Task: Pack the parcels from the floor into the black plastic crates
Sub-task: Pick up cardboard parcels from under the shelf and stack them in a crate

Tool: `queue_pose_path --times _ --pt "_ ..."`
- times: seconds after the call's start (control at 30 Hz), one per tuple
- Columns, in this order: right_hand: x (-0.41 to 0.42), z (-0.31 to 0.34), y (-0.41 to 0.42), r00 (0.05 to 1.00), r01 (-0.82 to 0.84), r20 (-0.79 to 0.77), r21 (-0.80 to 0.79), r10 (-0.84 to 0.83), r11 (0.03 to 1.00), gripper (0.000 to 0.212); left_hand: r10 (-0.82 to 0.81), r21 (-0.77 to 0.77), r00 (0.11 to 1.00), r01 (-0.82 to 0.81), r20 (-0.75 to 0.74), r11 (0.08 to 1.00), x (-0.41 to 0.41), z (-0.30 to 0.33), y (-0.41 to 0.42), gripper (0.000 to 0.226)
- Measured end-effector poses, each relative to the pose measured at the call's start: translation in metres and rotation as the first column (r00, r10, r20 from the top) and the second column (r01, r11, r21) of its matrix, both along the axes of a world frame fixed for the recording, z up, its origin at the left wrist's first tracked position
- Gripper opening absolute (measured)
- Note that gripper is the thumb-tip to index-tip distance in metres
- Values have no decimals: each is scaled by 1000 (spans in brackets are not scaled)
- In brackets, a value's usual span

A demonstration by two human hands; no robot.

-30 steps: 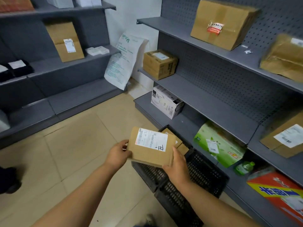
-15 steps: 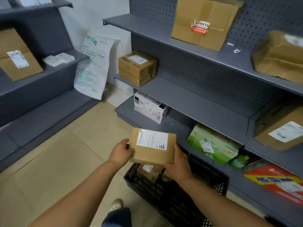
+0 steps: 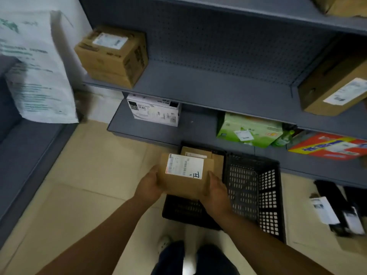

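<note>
I hold a flat brown cardboard parcel (image 3: pixel 178 183) with a white shipping label between both hands, just above the left part of a black plastic crate (image 3: pixel 256 187) on the floor. My left hand (image 3: pixel 148 185) grips its left edge and my right hand (image 3: pixel 215 193) grips its right edge. Another brown parcel (image 3: pixel 198 152) lies inside the crate at its far end, partly hidden by the held one. The crate's right part shows its bare mesh floor and walls.
Grey metal shelves (image 3: pixel 218 92) stand right behind the crate, carrying a brown box (image 3: pixel 113 56), a white box (image 3: pixel 155 111), a green pack (image 3: pixel 248 130) and a colourful pack (image 3: pixel 327 147). Black parcels (image 3: pixel 337 209) lie on the floor at right. A white sack (image 3: pixel 37 66) leans at left.
I have stepped closer and tilted my view down. The parcel has come down and forward over the crate, still held in both hands.
</note>
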State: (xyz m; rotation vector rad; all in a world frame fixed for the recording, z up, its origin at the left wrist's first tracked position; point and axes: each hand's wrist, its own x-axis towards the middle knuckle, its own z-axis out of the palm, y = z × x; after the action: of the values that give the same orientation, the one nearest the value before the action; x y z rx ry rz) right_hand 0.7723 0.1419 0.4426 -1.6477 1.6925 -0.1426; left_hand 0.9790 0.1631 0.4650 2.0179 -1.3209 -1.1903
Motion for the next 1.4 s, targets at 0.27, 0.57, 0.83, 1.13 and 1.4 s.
queue_pose_path --times 0.27,0.57,0.83,1.13,1.4 --pt "-10 -89 4 999 37 -12 103 -36 994 55 -80 192 995 66 62 979 -19 -110 -18 22" --pt "-34 -227 -20 998 -15 -50 264 29 964 72 -154 333 984 115 92 936 -39 -255 -46 28" --pt "-38 -358 -39 1000 11 -11 348 -7 938 76 -236 361 948 149 212 921 -58 -378 -66 43" --pt "-35 -471 -43 996 25 80 279 -50 960 81 -421 339 849 312 319 887 -60 -473 -68 80" --pt "-26 -510 -48 999 40 15 196 -44 980 77 -578 402 692 426 432 810 -63 -508 -58 90"
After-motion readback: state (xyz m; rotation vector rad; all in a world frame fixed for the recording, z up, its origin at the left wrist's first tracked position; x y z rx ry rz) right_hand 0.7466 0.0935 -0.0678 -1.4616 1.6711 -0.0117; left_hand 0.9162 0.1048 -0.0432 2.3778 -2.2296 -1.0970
